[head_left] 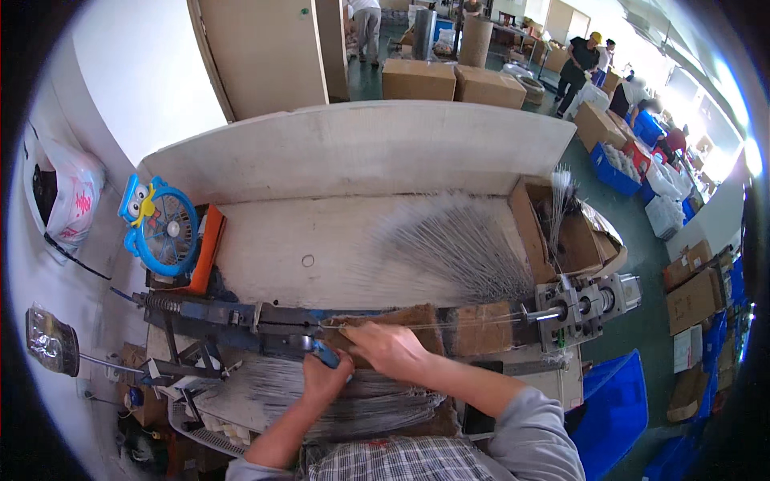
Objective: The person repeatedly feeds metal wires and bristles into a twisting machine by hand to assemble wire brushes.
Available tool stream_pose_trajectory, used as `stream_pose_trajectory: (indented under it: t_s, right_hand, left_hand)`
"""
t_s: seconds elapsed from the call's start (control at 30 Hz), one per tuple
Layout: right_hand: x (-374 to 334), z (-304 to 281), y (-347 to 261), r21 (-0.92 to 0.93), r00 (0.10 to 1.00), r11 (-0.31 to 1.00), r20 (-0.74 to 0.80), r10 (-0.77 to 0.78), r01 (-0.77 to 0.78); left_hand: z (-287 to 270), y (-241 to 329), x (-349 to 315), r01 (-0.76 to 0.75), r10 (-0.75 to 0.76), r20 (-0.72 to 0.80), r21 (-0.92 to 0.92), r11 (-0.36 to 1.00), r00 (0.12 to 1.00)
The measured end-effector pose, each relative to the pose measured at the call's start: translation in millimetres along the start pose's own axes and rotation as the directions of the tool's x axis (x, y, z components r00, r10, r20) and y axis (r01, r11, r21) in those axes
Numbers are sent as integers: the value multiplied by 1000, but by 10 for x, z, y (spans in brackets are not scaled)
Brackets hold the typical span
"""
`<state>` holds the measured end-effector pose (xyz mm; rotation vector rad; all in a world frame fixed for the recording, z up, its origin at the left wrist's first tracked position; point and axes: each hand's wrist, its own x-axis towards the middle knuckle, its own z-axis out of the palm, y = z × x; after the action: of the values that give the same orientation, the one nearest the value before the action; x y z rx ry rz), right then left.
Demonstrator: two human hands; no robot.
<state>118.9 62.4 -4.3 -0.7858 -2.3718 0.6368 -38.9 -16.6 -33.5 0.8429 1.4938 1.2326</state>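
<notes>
My left hand [327,378] is closed around a blue-handled tool [325,353] with a metal head; its exact kind is too small to tell. Beside it, my right hand [385,349] has its fingers pressed together on thin metal wire [473,322]. That wire stretches rightward over brown cloth pads [484,329] to a metal spindle machine [573,313]. A long dark rail [277,318] with a spring at its left end lies just beyond my hands. Under my forearms lies a bundle of thin grey wires [297,394].
A fanned heap of wires [473,248] covers the table's right half, against a cardboard box [536,210]. A blue fan [170,228] stands by an orange box [208,248] at left. A tall board [353,148] closes the back. A blue bin [613,417] stands at lower right.
</notes>
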Motion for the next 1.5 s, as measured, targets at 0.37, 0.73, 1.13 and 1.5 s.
stream_pose_trajectory:
  t_s: [0.37,0.73,1.13,1.5]
  right_hand:
    - [70,117,195,-128,974,992,224,32,-3]
    - [15,-319,-164,-51,972,998,231,35,-24]
    - [98,-820,-46,-47,997,996,13,80,-79]
    - [-109,-996,190,358,938,867,162,308,-346]
  left_hand:
    - [-1580,-336,-285,65,-290,-242,-652,755,926]
    - [-1864,-266,-362,28,-462,-335,-785,619,821]
    - [-877,-38,-451,-26,-161,-206,-689,724,965]
    - [609,212,49,-61,115,129,-368,928,985]
